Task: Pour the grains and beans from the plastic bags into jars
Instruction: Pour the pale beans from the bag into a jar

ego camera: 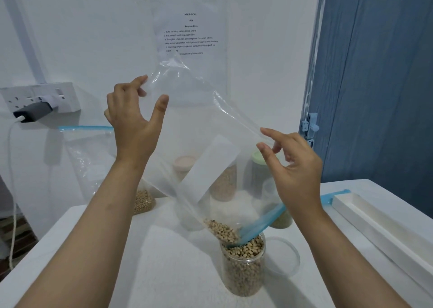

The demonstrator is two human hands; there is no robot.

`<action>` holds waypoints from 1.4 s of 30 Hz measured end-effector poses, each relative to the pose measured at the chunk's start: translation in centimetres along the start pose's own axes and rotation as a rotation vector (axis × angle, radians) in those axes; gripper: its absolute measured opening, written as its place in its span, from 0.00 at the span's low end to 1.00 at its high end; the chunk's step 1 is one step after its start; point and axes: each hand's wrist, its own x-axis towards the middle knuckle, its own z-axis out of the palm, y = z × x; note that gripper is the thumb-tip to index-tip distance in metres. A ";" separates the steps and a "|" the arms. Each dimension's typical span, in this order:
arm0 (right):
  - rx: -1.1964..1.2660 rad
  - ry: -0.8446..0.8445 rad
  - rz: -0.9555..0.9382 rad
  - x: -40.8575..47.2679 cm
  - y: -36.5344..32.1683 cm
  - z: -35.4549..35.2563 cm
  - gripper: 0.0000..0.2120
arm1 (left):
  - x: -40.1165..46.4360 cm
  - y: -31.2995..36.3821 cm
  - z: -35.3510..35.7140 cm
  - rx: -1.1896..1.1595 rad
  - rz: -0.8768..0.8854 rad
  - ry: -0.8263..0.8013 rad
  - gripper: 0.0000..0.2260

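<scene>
Over the counter [164, 260], my left hand [133, 122] and right hand [295, 169] each pinch the upended bag [206, 129]; its mouth could slip off the nearly full jar [242, 265], scattering the last beans [221, 231].

Clear, glossy plastic bag [210, 124] with blue plastic zip; clear plastic jar [242, 270]; matt white surface [164, 272]; paper sheet [191, 33].

A printed instruction sheet [191, 33] hangs on the white wall. At left, a wall socket strip [42, 98] carries a dark charger [32, 112]. A blue door [375, 85] stands at right.
</scene>
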 end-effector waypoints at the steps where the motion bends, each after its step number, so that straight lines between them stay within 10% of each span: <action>1: 0.005 0.008 0.000 -0.1 0.0 0.0 0.12 | -0.2 -0.1 0.0 0.000 -0.004 0.001 0.25; 11: -0.031 0.039 -0.083 -0.6 -0.2 0.5 0.12 | -5.5 -2.4 0.8 0.016 -0.215 0.039 0.35; 42: -0.025 0.083 -0.015 -0.6 1.1 -1.5 0.14 | -0.6 1.4 1.1 0.037 -0.015 -0.028 0.34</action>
